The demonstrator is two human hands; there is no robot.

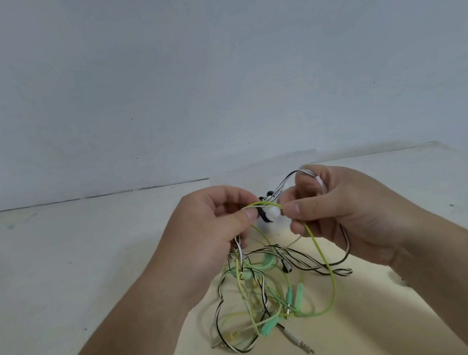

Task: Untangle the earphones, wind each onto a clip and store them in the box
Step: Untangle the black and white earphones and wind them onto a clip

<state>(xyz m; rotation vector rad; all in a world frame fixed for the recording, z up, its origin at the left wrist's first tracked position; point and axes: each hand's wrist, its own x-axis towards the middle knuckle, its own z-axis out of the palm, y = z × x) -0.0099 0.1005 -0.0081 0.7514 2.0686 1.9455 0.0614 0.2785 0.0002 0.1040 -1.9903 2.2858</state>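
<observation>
Stage: untangling, early | left hand (219,226) and right hand (334,210) both pinch yellow-green cable (315,241) | knotted earphones (289,295) below our grip | we judge winding, boxing remain

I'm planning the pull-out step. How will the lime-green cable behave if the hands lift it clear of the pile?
Probably floppy: the lime-green cable sags in a loose loop below the right hand. Likely light, since a fingertip pinch by the left hand holds it up. It may snag rather than slide free, as it crosses the black-and-white cable on the table.
</observation>
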